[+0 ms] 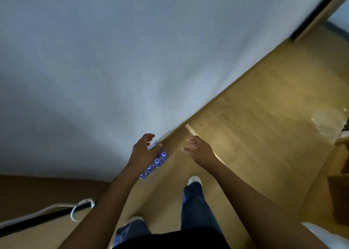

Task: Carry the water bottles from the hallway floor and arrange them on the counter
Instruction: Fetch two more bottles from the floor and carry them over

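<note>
Against the wall's foot stand the water bottles (155,163), partly hidden by the left hand (143,150); both it and the right hand (196,148) are empty, fingers loose; grabbing several risks toppling them.

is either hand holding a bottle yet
No, the left hand and right hand both hang empty with loose fingers above the water bottles standing on the floor.

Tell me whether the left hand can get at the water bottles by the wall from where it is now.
Probably yes. The left hand, fingers spread and holding nothing, hovers right over the water bottles standing along the wall; nothing shows between them. How far it must drop cannot be told.
</note>
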Demonstrator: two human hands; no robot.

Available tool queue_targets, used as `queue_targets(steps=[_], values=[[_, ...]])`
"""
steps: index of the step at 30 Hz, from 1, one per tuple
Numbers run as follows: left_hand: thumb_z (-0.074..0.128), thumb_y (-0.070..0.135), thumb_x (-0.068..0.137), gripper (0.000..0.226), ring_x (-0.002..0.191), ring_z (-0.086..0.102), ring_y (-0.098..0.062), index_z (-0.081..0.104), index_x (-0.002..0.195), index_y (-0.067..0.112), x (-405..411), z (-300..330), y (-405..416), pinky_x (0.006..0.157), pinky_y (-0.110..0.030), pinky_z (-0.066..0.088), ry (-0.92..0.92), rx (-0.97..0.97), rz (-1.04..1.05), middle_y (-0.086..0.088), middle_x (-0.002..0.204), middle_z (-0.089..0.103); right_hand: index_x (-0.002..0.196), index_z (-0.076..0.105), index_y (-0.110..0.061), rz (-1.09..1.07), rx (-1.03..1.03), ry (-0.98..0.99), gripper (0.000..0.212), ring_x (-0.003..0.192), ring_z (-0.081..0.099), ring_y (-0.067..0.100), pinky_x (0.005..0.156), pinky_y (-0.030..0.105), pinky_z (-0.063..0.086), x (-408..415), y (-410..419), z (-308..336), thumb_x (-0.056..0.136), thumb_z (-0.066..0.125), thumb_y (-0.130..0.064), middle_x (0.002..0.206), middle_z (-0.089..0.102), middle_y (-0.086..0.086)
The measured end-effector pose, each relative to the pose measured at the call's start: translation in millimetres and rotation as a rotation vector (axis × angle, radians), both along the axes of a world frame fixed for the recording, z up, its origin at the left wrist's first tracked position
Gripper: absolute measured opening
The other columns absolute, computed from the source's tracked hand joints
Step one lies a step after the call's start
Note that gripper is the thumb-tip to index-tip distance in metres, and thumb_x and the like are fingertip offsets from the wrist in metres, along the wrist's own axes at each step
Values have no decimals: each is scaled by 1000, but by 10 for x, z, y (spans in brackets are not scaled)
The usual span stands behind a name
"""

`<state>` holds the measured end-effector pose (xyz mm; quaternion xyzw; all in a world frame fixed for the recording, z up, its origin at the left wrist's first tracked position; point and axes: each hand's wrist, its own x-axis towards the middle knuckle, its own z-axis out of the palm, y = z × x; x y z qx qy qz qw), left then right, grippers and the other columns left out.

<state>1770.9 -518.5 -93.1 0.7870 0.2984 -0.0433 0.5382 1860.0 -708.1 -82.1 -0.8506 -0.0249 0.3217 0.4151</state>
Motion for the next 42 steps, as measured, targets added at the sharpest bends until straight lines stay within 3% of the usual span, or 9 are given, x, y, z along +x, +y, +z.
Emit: queue_targets(steps=[5,9,18,22,27,32,36,40,42], values=[[66,25,90,44,116,53,-19,51,130,14,317,-125,-200,89,-27,44,54,9,257,-2,132,55,132,53,-18,279,-41,37,46,88,59,5,58,10,40,832,28,-92,91,68,-32,122,64,1],[69,20,89,44,96,55,-10,53,129,12,389,-273,-261,73,-15,42,101,8,435,-6,127,59,130,55,-18,391,-61,59,44,93,61,9,57,12,40,1278,87,-204,91,69,-30,123,65,3],[74,20,84,40,103,62,-16,60,121,9,213,-954,-279,86,-25,44,187,35,670,-5,113,67,131,54,-17,551,-140,105,45,97,61,13,62,13,41,1500,254,-834,91,69,-29,126,64,4],[72,23,85,40,102,58,-11,60,122,13,110,-1556,-331,82,-23,44,204,20,703,1,111,64,130,55,-16,572,-139,110,44,96,63,16,62,17,43,1424,266,-1417,90,70,-28,125,64,5],[68,19,88,40,116,56,-16,56,126,11,48,-2291,-598,95,-32,46,200,-13,701,-3,124,62,127,56,-16,527,-141,202,41,97,64,15,87,35,54,1312,147,-2207,90,70,-25,124,64,5],[67,18,89,39,118,55,-15,56,126,10,82,-3162,-798,96,-30,45,199,-34,729,-1,126,61,129,55,-15,566,-156,245,43,101,63,15,90,35,54,1291,80,-3141,90,70,-24,125,63,5],[68,17,88,36,118,56,-16,59,123,10,149,-4006,-913,96,-32,47,217,-47,730,-4,124,63,127,55,-16,586,-157,265,43,100,62,14,86,32,54,1328,68,-3984,89,72,-25,124,63,4],[71,17,86,36,116,57,-16,60,120,12,234,-4864,-916,95,-32,48,178,-41,748,0,119,64,123,56,-15,610,-157,213,42,82,60,3,58,9,46,1386,176,-4886,86,75,-23,118,65,3],[72,18,85,37,113,58,-15,60,120,14,304,-5282,-853,93,-29,47,148,-14,753,8,113,62,124,56,-15,617,-146,200,46,82,59,5,55,8,42,1429,255,-5327,83,78,-20,118,64,4]])
